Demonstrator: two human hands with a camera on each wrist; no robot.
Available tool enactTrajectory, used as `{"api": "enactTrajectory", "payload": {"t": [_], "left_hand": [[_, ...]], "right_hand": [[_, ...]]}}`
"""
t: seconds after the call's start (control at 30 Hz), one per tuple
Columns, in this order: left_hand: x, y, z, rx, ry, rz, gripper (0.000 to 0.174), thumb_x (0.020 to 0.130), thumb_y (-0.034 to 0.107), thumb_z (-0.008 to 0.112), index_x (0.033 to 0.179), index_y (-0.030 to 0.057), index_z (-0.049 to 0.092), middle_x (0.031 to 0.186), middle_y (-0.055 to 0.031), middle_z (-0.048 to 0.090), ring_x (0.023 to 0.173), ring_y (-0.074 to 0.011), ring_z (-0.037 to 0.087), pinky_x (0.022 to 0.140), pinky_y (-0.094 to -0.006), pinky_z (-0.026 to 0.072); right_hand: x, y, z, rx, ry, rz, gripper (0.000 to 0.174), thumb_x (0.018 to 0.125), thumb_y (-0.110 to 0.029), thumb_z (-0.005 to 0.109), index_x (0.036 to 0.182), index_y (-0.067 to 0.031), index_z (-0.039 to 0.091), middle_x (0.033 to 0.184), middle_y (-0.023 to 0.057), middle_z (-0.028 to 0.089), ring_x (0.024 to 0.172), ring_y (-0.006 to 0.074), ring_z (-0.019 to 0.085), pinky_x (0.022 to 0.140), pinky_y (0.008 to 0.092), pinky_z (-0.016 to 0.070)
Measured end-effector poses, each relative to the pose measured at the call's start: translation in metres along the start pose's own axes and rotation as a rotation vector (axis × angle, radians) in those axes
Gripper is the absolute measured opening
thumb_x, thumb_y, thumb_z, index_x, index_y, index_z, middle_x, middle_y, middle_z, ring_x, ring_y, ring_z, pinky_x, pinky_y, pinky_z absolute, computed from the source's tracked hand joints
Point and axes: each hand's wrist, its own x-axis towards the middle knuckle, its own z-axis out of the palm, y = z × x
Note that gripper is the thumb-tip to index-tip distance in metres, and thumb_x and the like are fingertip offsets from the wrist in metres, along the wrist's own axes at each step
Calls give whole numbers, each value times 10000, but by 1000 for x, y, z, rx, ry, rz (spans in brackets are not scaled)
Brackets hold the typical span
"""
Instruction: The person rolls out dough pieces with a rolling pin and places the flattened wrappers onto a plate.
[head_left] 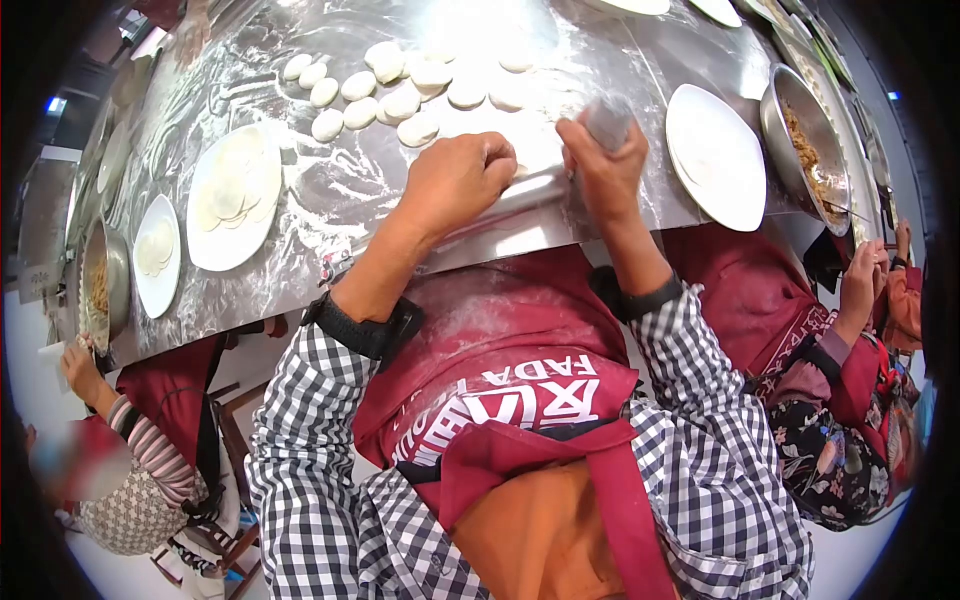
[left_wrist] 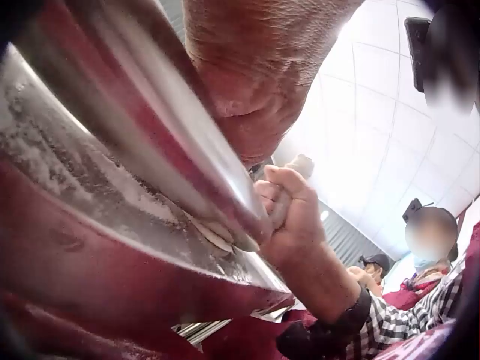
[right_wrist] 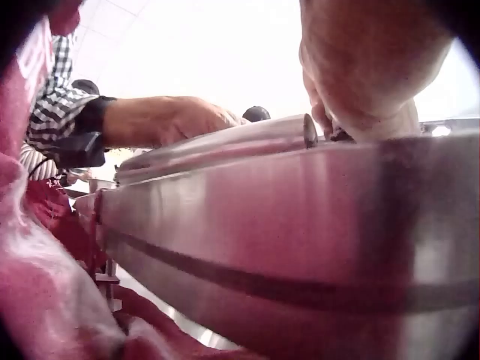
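Observation:
My right hand [head_left: 610, 170] grips a blurred grey, thick stick-like tool [head_left: 607, 122] above the steel table's near edge. In the left wrist view, a pale end of the tool [left_wrist: 301, 163] sticks out past the curled fingers of the right hand [left_wrist: 296, 214]. My left hand [head_left: 460, 185] is to its left, knuckles up and fingers bent down; I cannot tell what is under its fingertips. A shiny steel tube [head_left: 525, 195] lies along the table edge below both hands. Small round dough pieces [head_left: 400, 100] lie in a group just beyond the left hand.
The steel table [head_left: 330, 215] is dusted with flour. White plates hold thin dough wrappers [head_left: 235, 190] on the left; another white plate [head_left: 715, 160] is at right. Metal bowls of filling [head_left: 810, 150] stand at both sides. Other people's hands [head_left: 860, 285] work at the table's ends.

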Motion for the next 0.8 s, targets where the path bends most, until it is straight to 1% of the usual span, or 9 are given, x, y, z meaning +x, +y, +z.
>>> {"api": "enactTrajectory", "payload": {"t": [0.1,0.13,0.23,0.27,0.37,0.5,0.53,0.67,0.8], "left_hand": [[-7,0,-2,108,-27,38,215,778,257,544,866,116,681,764,-139,649,727,-323,625,657,-397,485],[-7,-3,-5,93,-50,19,219,775,242,561,868,82,678,761,-144,654,714,-305,632,655,-369,489],[0,-18,-13,-314,-150,-93,229,771,216,576,873,33,668,767,-156,659,711,-283,640,661,-342,490],[-4,-19,-15,-304,-183,-91,246,769,197,580,892,-2,656,779,-165,662,707,-270,644,658,-334,489],[-7,-5,-8,-113,-119,43,190,787,113,553,908,-16,623,675,-44,586,603,-83,521,559,-244,418],[3,-2,-3,-26,32,9,224,763,222,547,857,67,678,750,-166,648,711,-335,626,677,-403,492],[1,2,-2,2,28,-32,230,752,239,545,855,88,683,739,-164,645,716,-336,625,673,-408,491],[-1,0,-2,44,-88,-5,229,785,180,575,890,-10,646,694,-97,624,629,-150,571,614,-282,456],[5,-18,-11,-319,-163,-113,193,793,114,586,875,-55,629,748,-23,621,649,-81,532,596,-225,440]], "right_hand": [[-33,-4,-21,41,-23,65,152,718,-38,684,741,-32,534,609,-16,535,509,55,486,460,221,390],[-43,-8,-26,82,-32,79,153,718,-33,684,740,-32,532,608,-14,537,505,55,485,458,221,391],[-56,-13,-32,152,-39,94,157,719,-26,684,742,-33,530,606,-8,540,495,55,485,454,218,392],[-53,-10,-30,135,-32,90,158,721,-28,685,746,-34,529,606,-8,539,495,55,485,453,216,392],[-22,-3,-16,54,-28,74,167,720,-62,694,739,-42,530,600,-9,527,505,59,486,464,222,394],[8,12,3,-76,7,-81,175,725,-80,701,738,-38,531,599,2,544,501,63,501,462,226,406],[10,12,3,-85,14,-102,173,726,-79,700,739,-38,532,601,3,546,506,63,503,464,226,408],[-25,-4,-18,10,-19,57,164,722,-57,693,732,-35,530,613,-4,548,517,58,501,472,219,404],[-53,-14,-30,160,-40,82,159,723,-45,691,738,-34,533,588,-13,538,494,56,494,463,218,399]]}}
